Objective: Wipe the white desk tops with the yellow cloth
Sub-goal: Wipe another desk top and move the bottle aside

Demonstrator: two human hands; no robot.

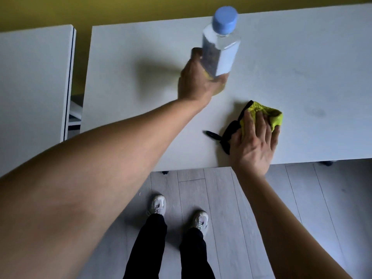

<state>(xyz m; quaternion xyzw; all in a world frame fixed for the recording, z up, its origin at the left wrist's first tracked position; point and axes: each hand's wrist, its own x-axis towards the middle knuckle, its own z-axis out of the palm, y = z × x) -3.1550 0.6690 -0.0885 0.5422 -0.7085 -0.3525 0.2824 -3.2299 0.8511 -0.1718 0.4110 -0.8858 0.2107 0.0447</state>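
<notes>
Right now, in the head view, the right hand (254, 141) lies flat with straight fingers pressing the yellow cloth (261, 115) onto the white desk top (141, 57), at about four o'clock of the frame's centre, near the desk's front edge. Bunched and soft, the cloth has a black trim and a black loop trailing toward nine o'clock from it. It looks light and limp, so it should slide easily under a spread palm; pressing on its thick middle seems the best hold, since a pinched corner would probably let it unfold. The left hand (196, 81) curls round the lower part of a clear water bottle (220, 43) with a blue cap, at twelve o'clock from the cloth. A second white desk (34, 77) stands at nine o'clock, across a narrow gap
</notes>
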